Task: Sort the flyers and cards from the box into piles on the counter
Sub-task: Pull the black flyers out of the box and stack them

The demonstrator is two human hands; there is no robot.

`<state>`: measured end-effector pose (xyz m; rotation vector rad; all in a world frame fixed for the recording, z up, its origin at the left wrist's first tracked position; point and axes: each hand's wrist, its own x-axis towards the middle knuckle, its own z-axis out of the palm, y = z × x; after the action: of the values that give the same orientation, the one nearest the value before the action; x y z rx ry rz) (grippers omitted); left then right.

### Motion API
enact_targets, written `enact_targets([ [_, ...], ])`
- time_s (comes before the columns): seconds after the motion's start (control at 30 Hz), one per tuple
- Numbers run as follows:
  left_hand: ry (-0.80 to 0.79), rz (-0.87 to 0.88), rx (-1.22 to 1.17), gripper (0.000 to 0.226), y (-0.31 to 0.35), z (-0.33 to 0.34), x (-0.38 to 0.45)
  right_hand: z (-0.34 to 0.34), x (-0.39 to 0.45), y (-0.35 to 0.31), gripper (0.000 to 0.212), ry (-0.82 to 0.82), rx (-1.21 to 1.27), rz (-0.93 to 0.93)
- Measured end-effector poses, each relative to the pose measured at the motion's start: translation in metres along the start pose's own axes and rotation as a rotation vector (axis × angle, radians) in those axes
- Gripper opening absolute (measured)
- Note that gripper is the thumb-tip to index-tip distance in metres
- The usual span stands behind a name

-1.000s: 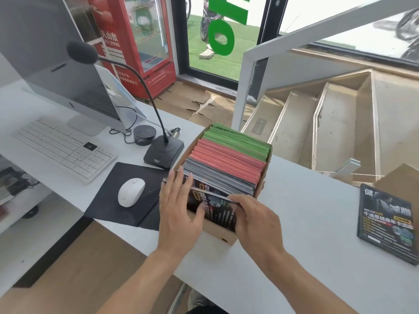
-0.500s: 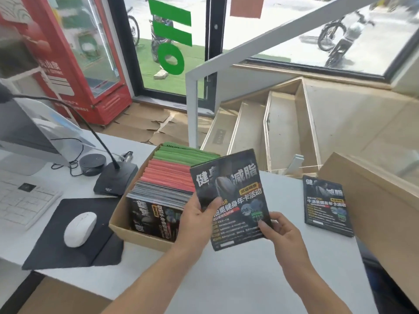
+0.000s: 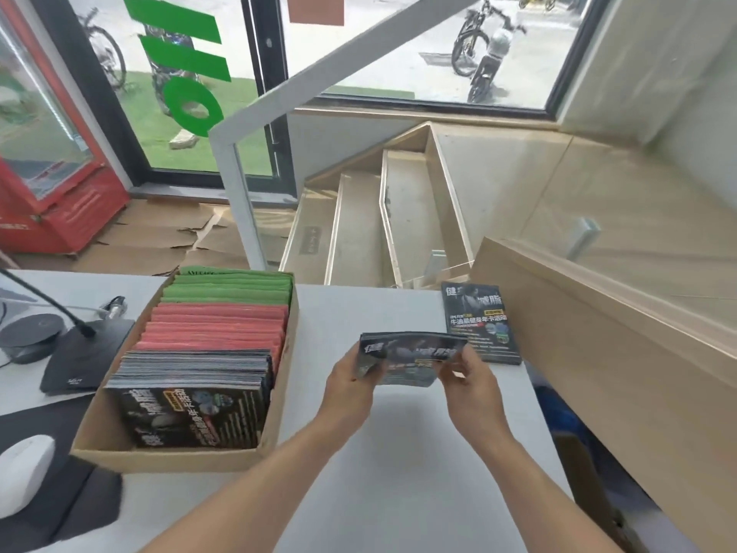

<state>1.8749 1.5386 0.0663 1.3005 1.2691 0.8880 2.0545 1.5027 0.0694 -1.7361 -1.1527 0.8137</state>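
Held flat and low over the bench (image 3: pixel 399 453): a dark flyer (image 3: pixel 410 357), blurred with motion, pinched at its left edge by the left hand (image 3: pixel 351 389) and at its right edge by the right hand (image 3: pixel 470 385). Just beyond and to the right, lying on the bench near the wooden ledge (image 3: pixel 598 313), a pile of matching dark flyers (image 3: pixel 480 325). To the left, a cardboard box (image 3: pixel 179 457) packed upright with more dark flyers (image 3: pixel 191 393) in front, red cards (image 3: pixel 215 329) in the middle and green cards (image 3: pixel 235 287) at the back.

Step in hand, by the look of it: carrying one flyer from box to pile. Most of the box not yet sorted. Next move likely needs a short reach forward and right, squaring the sheet onto the pile before letting go.

White bench surface, with a black microphone base (image 3: pixel 85 359), a mouse (image 3: pixel 26 472) on a dark pad. Beyond: stairs (image 3: pixel 383 217), glass door, red fridge (image 3: pixel 48 185).
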Motion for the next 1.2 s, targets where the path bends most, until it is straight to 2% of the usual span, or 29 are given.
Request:
enact_targets([
  [0.13, 0.043, -0.025, -0.045, 0.022, -0.009, -0.001, -0.001, 0.004, -0.002, 0.009, 0.025, -0.094, -0.065, -0.003],
  [0.3, 0.111, -0.004, -0.059, 0.006, -0.017, 0.002, -0.001, 0.008, 0.003, 0.011, 0.031, -0.091, -0.082, -0.027],
  [0.47, 0.178, -0.028, -0.055, 0.009, -0.012, 0.006, 0.007, 0.008, 0.015, 0.019, 0.022, -0.118, -0.051, 0.026],
  [0.7, 0.154, -0.174, -0.063, 0.013, 0.032, 0.052, 0.091, -0.025, 0.085, 0.016, 0.020, 0.078, 0.030, 0.145],
  [0.83, 0.015, -0.222, 0.002, 0.030, 0.038, 0.092, 0.135, -0.053, 0.137, 0.022, 0.024, 0.203, 0.000, 0.200],
  [1.03, -0.132, -0.286, 0.050, 0.039, 0.026, 0.133, 0.169, -0.074, 0.187, 0.046, 0.042, 0.164, -0.277, 0.318],
  [1.2, -0.265, -0.272, 0.175, 0.052, 0.012, 0.146, 0.182, -0.072, 0.199, 0.057, 0.040, 0.201, -0.428, 0.317],
])
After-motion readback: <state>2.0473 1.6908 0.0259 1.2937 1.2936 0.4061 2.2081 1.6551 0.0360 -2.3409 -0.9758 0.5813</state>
